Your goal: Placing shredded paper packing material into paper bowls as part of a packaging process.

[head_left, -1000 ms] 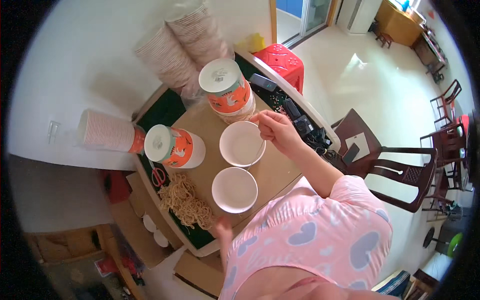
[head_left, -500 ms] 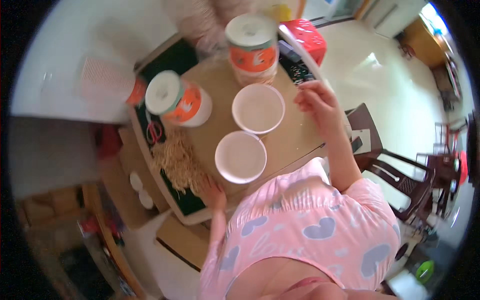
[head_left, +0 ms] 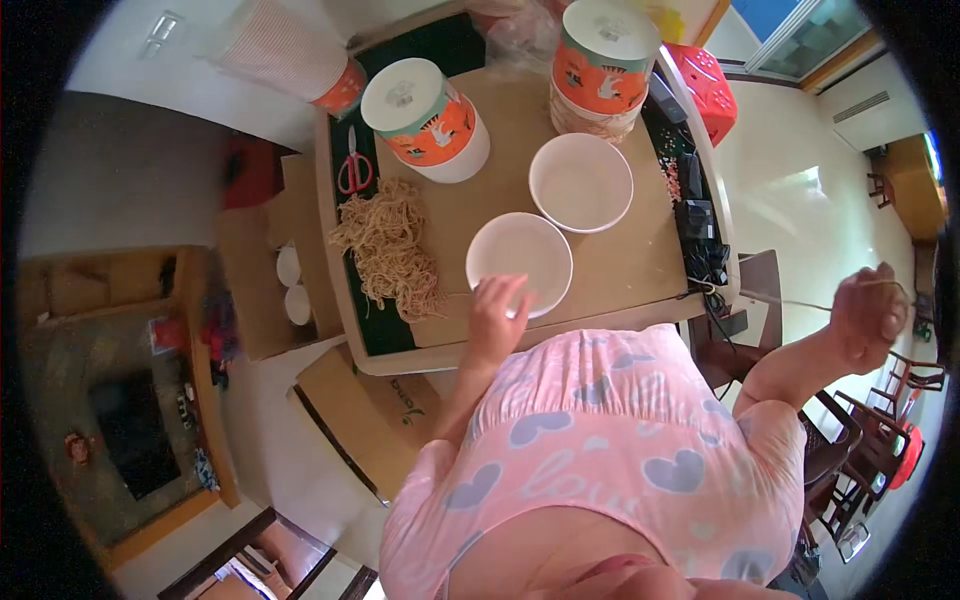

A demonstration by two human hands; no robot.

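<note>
Two white paper bowls stand with their openings up: a far bowl [head_left: 581,183] and a near bowl [head_left: 530,245], their rims close together. Over the near bowl's front rim is my left hand [head_left: 497,318], slightly blurred, its fingers loosely bent and apart; whether it touches the bowl is unclear. Raised far out to the right, beyond the table edge, my right hand [head_left: 868,320] is closed on a thin pale strand [head_left: 790,301] that trails leftward. A tangled heap of tan string [head_left: 392,245] lies at the table's left, beside red-handled scissors [head_left: 354,170].
Stacks of printed paper bowls stand at the back left [head_left: 430,125] and back right [head_left: 603,70]. Black adapters and cables [head_left: 697,220] line the right edge of the table [head_left: 640,265]. A stack of cups [head_left: 285,60], a red stool [head_left: 706,90] and a cardboard box [head_left: 285,240] surround it.
My right hand has swung from over the table's right side far out to the right, drawing the strand. My left hand has moved from the string heap to the near bowl.
</note>
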